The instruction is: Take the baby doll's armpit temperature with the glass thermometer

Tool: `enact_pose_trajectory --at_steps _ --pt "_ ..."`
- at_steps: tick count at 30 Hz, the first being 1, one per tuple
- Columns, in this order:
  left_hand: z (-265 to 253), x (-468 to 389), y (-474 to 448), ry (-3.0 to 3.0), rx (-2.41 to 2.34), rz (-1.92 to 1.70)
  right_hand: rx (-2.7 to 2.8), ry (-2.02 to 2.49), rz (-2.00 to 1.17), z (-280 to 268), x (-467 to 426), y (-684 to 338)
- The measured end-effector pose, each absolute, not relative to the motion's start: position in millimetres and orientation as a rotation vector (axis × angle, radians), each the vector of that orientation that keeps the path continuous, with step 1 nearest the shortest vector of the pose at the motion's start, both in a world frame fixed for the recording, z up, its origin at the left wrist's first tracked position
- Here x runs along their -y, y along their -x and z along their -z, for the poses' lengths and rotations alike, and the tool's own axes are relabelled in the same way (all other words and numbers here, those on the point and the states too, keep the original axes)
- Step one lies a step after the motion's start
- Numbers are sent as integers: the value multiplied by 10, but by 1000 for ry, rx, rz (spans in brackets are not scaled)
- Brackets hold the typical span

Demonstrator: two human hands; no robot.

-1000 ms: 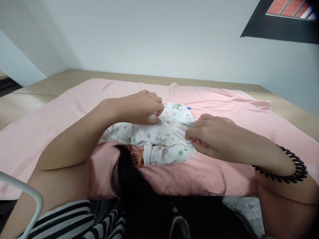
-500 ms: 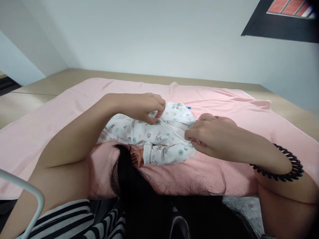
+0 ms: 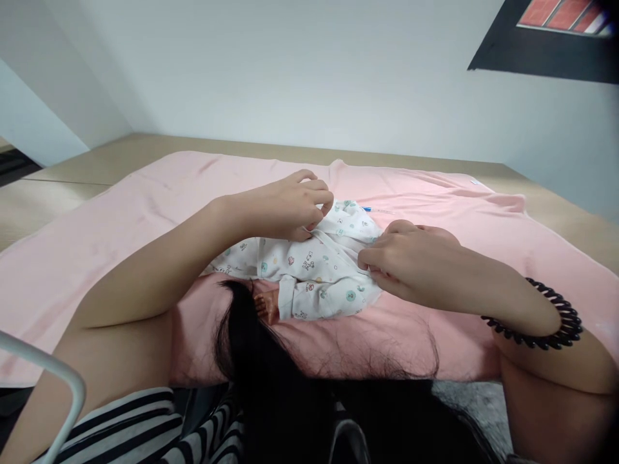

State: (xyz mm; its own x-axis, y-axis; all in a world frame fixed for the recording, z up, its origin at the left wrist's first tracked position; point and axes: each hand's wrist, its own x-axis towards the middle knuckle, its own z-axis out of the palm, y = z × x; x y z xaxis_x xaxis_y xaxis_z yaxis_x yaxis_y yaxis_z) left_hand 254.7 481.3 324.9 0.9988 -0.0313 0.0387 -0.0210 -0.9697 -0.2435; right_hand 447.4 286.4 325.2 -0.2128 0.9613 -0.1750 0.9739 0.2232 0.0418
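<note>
"Keeping the printed garment [image 3: 312, 261] flat is advised, judging from the head view. Where is it laid?"

"On the pink blanket [image 3: 145, 206], near its middle. It should be drawn lightly and evenly, so that the small brown limb [image 3: 267, 307] past the cuff [image 3: 286, 298] is not tugged."

"And the pose?"

"The right hand [image 3: 411, 261] is turned palm down, its fingertips closed on the garment's edge. The left hand [image 3: 300, 207] is arched over it, fingers curled; whether fabric is pinched there cannot be told."

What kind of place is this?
An indoor room, perhaps for infant-care practice: what looks like a doll in a printed garment lies on a pink cloth over a wood-toned surface beside a plain wall.
</note>
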Motion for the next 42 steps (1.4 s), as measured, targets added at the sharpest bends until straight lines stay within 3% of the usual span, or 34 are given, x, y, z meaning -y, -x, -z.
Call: enact_pose_trajectory --at_steps 42 --pt "-2849 -4473 -2567 2195 41 305 -2417 -1733 41 -3299 -2907 -4542"
